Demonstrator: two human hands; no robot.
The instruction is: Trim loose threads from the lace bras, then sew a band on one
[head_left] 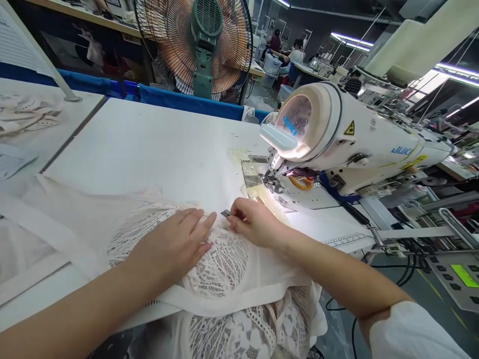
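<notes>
A pale pink lace garment (224, 264), perhaps a bra, lies over the front of the white table and hangs past its edge. My left hand (174, 239) rests flat on the lace, fingers stretched and slightly spread, holding nothing. Close to its fingertips, my right hand (250, 219) is closed in a pinch on a small flat grey piece (225, 213), which looks like a blade. The piece sits at the upper edge of the lace; whether it touches the fabric I cannot tell. Just beyond my right hand stands the white sewing machine (322, 132), its needle area apart from the garment.
Orange-handled scissors (301, 183) lie under the machine arm. A ruler strip (346, 240) runs along the table at right, with a control box (456, 279) below. A large fan (204, 45) stands behind the table (160, 144). More lace pieces (26, 114) lie at left.
</notes>
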